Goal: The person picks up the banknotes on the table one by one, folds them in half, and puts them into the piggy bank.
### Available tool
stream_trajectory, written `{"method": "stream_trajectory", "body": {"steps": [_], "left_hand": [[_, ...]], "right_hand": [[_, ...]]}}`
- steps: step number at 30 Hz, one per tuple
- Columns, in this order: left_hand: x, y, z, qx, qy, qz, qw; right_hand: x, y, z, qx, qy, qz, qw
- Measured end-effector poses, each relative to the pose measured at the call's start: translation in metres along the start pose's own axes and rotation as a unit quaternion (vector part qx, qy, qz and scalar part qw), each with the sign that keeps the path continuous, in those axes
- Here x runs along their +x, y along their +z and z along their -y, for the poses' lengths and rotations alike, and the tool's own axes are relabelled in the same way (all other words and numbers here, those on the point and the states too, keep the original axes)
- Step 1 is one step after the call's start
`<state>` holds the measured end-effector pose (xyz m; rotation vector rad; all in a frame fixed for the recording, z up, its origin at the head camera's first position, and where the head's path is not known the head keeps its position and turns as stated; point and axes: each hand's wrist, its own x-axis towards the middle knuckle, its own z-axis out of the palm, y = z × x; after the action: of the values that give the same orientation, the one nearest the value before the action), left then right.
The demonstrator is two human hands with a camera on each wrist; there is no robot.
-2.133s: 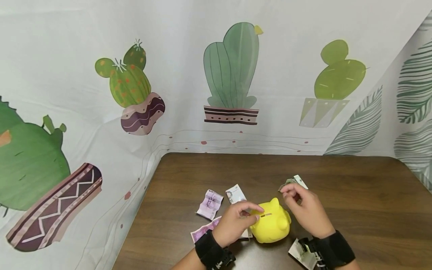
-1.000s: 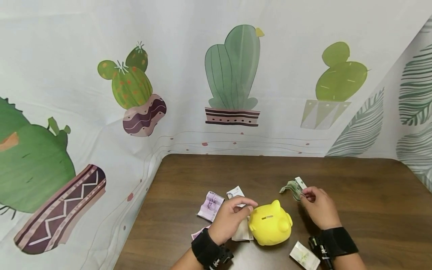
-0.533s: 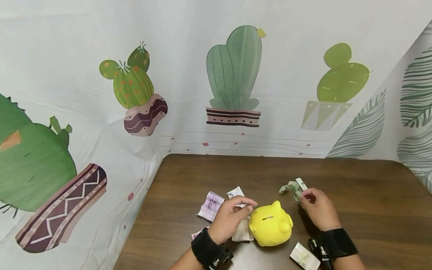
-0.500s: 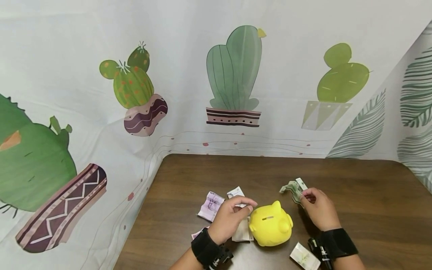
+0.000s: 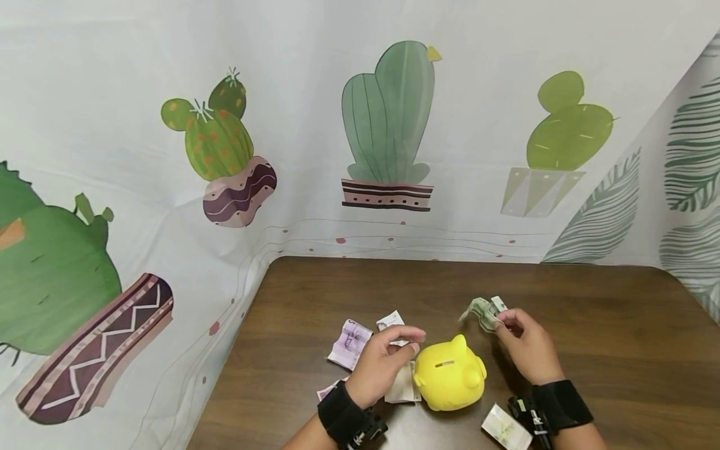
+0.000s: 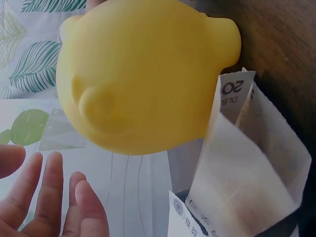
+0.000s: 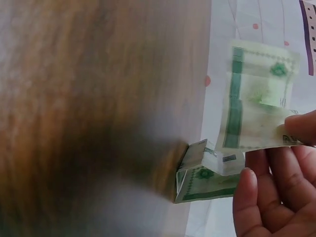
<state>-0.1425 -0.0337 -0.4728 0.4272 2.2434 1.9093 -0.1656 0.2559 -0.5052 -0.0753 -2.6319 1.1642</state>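
Observation:
A yellow piggy bank [image 5: 450, 378] with a slot on top stands on the table between the hands. My right hand [image 5: 529, 347] is behind and to the right of it, pinching a creased green banknote [image 7: 259, 98] between thumb and fingers. A second, folded green banknote [image 7: 210, 185] lies just beyond that one. My left hand [image 5: 382, 362], fingers loosely bent and holding nothing, hovers at the piggy bank's left side. Below it a folded pale banknote [image 6: 247, 153] marked 20 stands close against the piggy bank.
Purple banknotes lie on the left of the table [image 5: 630, 325], one of them a creased purple banknote [image 5: 350, 345]. A whitish banknote [image 5: 390, 320] is behind the left hand. In front of the right wrist lies a folded pale banknote [image 5: 506, 427]. A cactus-print cloth [image 5: 315, 125] hangs behind.
My left hand has drawn back leftward from the piggy bank's top. My right hand moved right and took hold of the green banknote, which has since shifted slightly left with it.

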Motion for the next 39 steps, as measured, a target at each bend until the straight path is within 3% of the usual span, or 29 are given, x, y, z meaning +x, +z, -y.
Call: {"method": "stream_trajectory", "body": {"steps": [9,21,33,39], "left_hand": [[0.002,0.002,0.000,0.002,0.001,-0.013,0.9999],[0.002,0.005,0.000,-0.016,-0.001,-0.020,0.9997],[0.001,0.006,0.000,-0.024,-0.005,-0.015,0.9996],[0.002,0.006,0.000,-0.032,-0.010,-0.018,0.9993]], "right_hand": [[-0.001,-0.001,0.006,0.035,-0.026,-0.013,0.999],[-0.009,-0.012,0.032,0.031,-0.082,-0.044,0.995],[-0.018,-0.019,0.067,0.061,-0.152,-0.078,0.983],[-0.018,-0.020,0.081,0.072,-0.200,-0.093,0.973]]}}
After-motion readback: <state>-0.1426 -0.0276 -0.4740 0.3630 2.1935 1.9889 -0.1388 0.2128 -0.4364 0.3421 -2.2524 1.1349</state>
